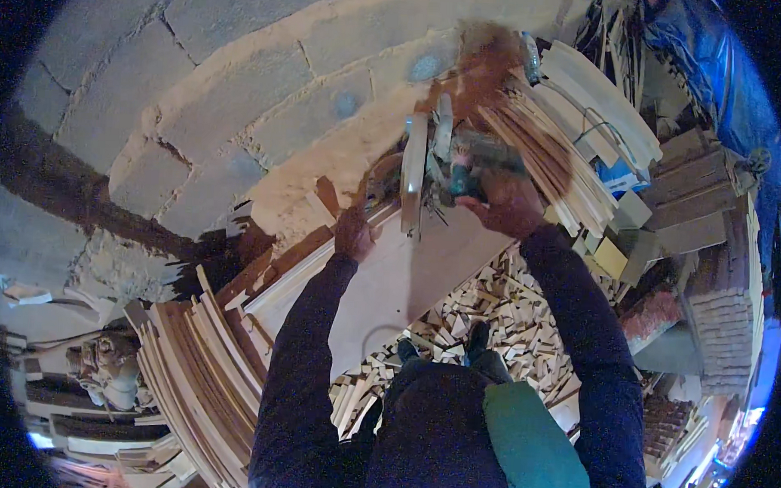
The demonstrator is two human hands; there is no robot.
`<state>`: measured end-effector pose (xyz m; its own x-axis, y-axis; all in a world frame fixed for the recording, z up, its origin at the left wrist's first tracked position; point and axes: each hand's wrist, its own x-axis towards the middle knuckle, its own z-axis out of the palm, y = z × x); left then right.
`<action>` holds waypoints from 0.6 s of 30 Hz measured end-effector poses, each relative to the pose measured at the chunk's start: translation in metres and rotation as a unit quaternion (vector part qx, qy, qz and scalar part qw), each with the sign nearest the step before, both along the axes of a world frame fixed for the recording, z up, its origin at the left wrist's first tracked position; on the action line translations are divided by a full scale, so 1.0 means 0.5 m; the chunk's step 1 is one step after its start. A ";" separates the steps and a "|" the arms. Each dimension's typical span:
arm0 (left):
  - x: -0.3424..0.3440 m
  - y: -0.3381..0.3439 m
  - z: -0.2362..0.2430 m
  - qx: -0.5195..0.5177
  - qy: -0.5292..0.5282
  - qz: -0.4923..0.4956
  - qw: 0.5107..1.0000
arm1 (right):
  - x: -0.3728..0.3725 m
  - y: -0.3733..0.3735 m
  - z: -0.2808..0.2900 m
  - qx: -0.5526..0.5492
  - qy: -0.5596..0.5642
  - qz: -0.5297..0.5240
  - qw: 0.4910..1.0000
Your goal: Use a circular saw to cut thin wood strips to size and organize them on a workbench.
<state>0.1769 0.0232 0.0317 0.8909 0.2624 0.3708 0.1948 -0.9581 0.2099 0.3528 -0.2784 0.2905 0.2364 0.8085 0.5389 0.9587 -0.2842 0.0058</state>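
Head view: right hand grips saw; offcuts litter below.

Only 1 package-like thing can be made out: a small blue box with a white patch, wedged among the stacked wooden strips at the upper right, just under a thin looped cable. Its print is too small to be told. No signs, screens or other labels are seen.
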 end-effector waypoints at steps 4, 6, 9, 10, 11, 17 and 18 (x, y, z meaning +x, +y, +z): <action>0.003 0.000 -0.005 -0.029 0.038 0.010 0.999 | 0.060 0.022 0.066 -0.003 0.013 0.051 0.999; 0.005 -0.003 -0.003 -0.017 0.062 0.021 0.998 | 0.084 0.030 0.084 -0.110 0.049 -0.035 0.992; 0.005 -0.009 0.005 -0.035 0.050 0.028 0.998 | 0.117 0.050 0.100 0.003 0.119 0.074 0.990; 0.004 -0.010 0.008 -0.049 0.042 0.026 0.998 | 0.128 0.054 0.105 -0.007 0.089 0.065 0.994; 0.004 -0.012 0.011 -0.045 0.050 0.029 0.997 | 0.139 0.056 0.111 -0.017 0.059 0.056 0.997; -0.001 -0.017 0.026 -0.030 0.067 0.025 0.997 | 0.149 0.054 0.129 -0.007 0.035 0.065 0.997; 0.000 -0.017 0.027 -0.047 0.060 0.026 0.997 | 0.146 0.055 0.133 0.008 0.027 0.067 0.997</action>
<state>0.1770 0.0148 0.0453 0.9115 0.3379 0.2344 0.2728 -0.9233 0.2702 0.4259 -0.2508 0.3571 0.1553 0.8264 0.5413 0.9870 -0.1526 -0.0504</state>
